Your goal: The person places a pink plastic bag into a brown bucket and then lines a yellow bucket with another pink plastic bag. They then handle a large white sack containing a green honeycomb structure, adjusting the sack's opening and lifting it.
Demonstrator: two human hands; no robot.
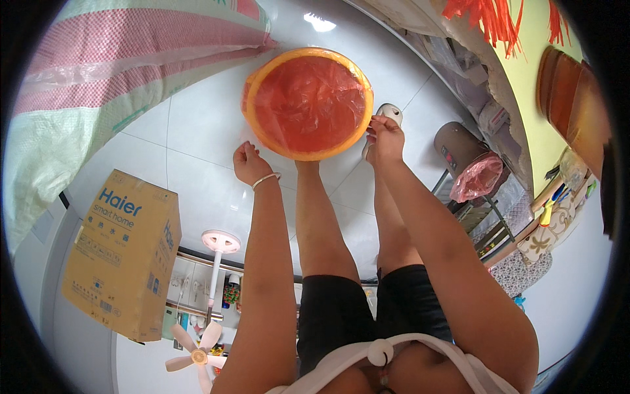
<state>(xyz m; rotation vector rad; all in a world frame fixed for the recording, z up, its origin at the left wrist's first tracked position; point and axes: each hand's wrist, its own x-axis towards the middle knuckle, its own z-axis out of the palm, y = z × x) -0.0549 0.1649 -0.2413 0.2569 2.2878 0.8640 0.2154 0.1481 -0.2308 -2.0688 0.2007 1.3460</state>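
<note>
Two-handed now: seemingly pinching red film [308, 98] in right hand [387, 136], likely to hold it spread over the orange rim [298, 155] just leftward; curling left hand [252, 164] closed, can't tell whether around anything.

Blk shorts [335, 308], wht top [469, 368], wht L-wrist bangle [266, 179].

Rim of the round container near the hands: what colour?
Yellow-orange. The rim shows best in the head view.
</note>
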